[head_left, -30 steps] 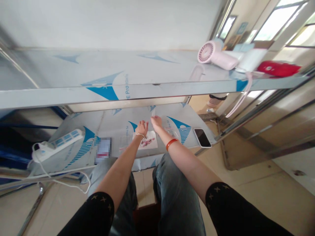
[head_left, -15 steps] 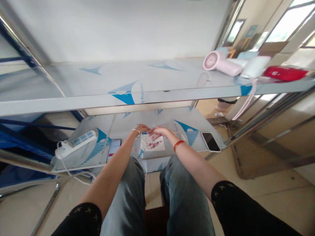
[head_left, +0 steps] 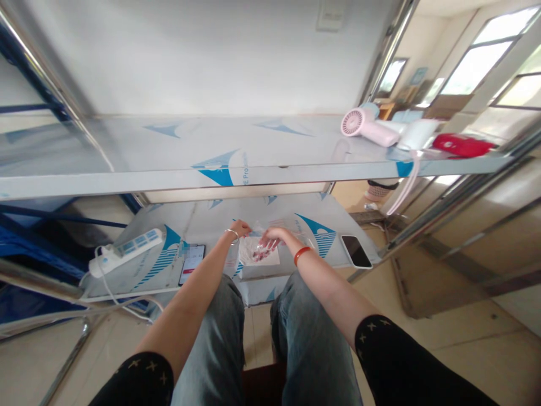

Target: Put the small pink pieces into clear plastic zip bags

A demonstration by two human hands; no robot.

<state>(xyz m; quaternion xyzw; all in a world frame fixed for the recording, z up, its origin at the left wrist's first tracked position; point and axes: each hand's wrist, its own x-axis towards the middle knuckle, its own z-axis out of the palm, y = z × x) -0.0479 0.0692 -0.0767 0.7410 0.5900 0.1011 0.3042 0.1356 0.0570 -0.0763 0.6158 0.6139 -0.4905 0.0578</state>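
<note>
A white sheet lies on the lower shelf in front of me, with small dark-red and pink pieces on it, too small to name. My left hand, with a silver bangle at the wrist, is at the sheet's upper left corner. Its fingertips are closed at the edge of some clear plastic film. Over the red pieces hangs my right hand, an orange-red bangle on its wrist. Its fingers point down and stand slightly apart; whether they touch a piece cannot be made out.
Left of the sheet lie a phone with a lit screen and a white power strip with cables. Another phone rests at the right. An upper shelf crosses above my hands, carrying a pink handheld fan and a red packet.
My hands were close together above the sheet and are now apart. The right hand has come lower over the red pieces. The camera view has shifted slightly.
</note>
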